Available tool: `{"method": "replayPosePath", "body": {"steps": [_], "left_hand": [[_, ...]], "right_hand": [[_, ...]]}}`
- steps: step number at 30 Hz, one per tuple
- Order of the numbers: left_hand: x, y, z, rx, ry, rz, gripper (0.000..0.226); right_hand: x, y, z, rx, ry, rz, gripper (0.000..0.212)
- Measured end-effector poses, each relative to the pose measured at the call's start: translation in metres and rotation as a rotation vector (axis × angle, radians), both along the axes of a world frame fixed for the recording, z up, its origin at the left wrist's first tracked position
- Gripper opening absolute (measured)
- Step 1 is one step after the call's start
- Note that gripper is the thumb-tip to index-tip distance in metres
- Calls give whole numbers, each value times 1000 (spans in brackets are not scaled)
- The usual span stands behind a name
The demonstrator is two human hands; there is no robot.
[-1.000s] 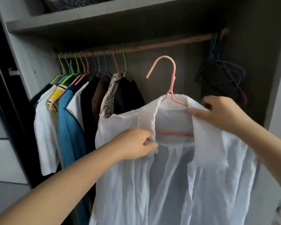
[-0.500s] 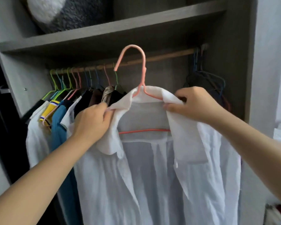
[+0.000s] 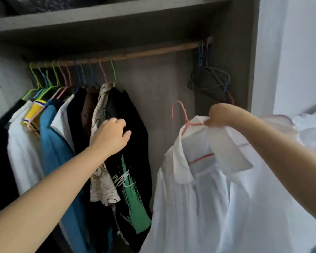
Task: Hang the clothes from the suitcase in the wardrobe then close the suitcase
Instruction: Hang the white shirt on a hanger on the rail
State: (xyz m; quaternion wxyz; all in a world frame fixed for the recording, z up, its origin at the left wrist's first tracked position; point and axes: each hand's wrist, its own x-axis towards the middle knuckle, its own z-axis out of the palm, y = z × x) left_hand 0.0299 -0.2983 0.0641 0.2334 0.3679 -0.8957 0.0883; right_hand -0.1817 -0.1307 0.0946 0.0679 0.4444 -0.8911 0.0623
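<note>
**White shirt on hanger, held off the rail at right**

Right hand point(image 3: 219, 115): fingers curled, pinching the white shirt point(image 3: 204, 194) at the collar and shoulder, near the neck of the pink hanger point(image 3: 185, 123). Shirt is on the hanger and carried in the air, in front of the right part of the wardrobe point(image 3: 233, 24), well below the wooden rail point(image 3: 153, 51). Hook points up and curls to the left, not on the rail. Hanger bar runs left to right and tilts, right end higher. Shirt's long axis hangs down, open front towards the camera, collar spread.

Left hand point(image 3: 111, 136): fingers loosely bent, pressing against the black printed shirt point(image 3: 128, 161) at its shoulder; whether it actually grips the cloth cannot be told. That garment is the rightmost of the hung row on the rail's left half.

Bare stretch of rail between the row and a bunch of empty hangers point(image 3: 211, 79) at the far right end.
</note>
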Motion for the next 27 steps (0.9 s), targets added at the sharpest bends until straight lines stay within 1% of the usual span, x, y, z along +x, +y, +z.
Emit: {"method": "replayPosePath", "body": {"steps": [2, 3, 5, 7, 9, 11, 14, 16, 17, 20, 23, 25, 27], "left_hand": [[-1, -7, 1, -68, 83, 50, 37], [-1, -9, 0, -73, 95, 77, 38], [1, -13, -1, -45, 93, 117, 40], [2, -17, 0, -42, 85, 136, 41], [3, -23, 4, -26, 111, 143, 43], [1, -31, 10, -8, 141, 156, 44], [-3, -45, 20, -15, 168, 163, 44], [-5, -54, 25, -34, 166, 166, 44], [-5, -58, 28, -45, 154, 178, 44], [-7, -74, 43, -82, 50, 223, 43], [-13, -91, 56, -120, -38, 239, 46], [-20, -97, 62, -122, -31, 227, 49], [-27, -102, 65, -115, -7, 228, 50]], "right_hand": [[-4, -6, -4, -201, -40, -56, 31], [-4, -10, -6, -301, -49, -77, 30], [-2, -19, -6, -469, -61, -101, 33], [4, -28, -4, -587, -98, -94, 40], [5, -41, 2, -668, -186, -79, 45], [3, -57, 10, -770, -339, -52, 43], [0, -84, 21, -958, -669, 46, 32], [0, -102, 28, -1004, -813, 118, 34], [2, -113, 32, -996, -849, 141, 35], [4, -149, 49, -925, -865, 181, 34], [11, -183, 63, -918, -882, 201, 21], [11, -202, 73, -935, -873, 233, 34], [9, -221, 85, -943, -872, 316, 39]]}}
